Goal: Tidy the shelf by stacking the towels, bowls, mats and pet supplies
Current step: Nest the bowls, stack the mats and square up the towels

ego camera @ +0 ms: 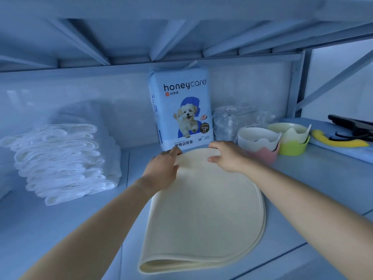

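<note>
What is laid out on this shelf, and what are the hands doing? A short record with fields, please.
Place: pale shelf, another shelf board overhead
Left hand: grips the far edge of the cream mats
Right hand: pinches the same far edge
Left side: stack of folded white towels
Back: honeycare pad pack, upright
Right side: bowls in two stacks, one pink at the bottom, one green
Far right: yellow tool

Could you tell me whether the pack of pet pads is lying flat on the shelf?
No, the pack of pet pads stands upright at the back of the shelf, just behind the cream mat.
</note>
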Demonstrator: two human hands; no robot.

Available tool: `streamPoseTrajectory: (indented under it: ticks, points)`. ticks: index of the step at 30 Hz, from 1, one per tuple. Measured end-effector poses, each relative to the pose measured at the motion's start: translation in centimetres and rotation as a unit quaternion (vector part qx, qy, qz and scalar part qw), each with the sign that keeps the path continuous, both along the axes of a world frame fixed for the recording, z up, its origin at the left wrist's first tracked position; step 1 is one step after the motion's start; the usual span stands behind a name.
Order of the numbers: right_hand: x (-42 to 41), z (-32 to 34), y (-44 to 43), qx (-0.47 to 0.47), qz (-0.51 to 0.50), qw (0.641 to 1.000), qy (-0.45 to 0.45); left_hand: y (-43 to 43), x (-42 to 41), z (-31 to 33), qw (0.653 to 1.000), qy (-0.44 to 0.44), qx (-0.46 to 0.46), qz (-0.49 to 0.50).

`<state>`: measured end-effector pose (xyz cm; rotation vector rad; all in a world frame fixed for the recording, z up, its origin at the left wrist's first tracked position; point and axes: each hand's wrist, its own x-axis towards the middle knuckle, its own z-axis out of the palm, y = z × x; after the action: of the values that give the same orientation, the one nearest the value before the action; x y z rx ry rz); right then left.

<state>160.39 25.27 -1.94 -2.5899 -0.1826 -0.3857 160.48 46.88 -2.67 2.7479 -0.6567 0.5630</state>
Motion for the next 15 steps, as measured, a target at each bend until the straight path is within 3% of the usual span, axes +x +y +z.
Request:
streamPoseTrajectory:
  ticks: [8, 12, 15]
  points:
    - [6.5, 0.8, -2.6, -0.082, 0.029, 0.996, -0.035, -2.8, 2.4, -2.2, 0.997, 0.061, -0.007, 0.049]
    - [8.8, -1.3, -2.6, -0.091, 0.059, 0.994, -0.023, -2.6, 1.9, -3.3, 0.990, 0.093, -0.051, 0.090]
    - [9.7, -3.0, -2.6, -0.106, 0.069, 0.992, -0.019, -2.8, 1.0, -4.1, 0.987, 0.117, -0.030, 0.102]
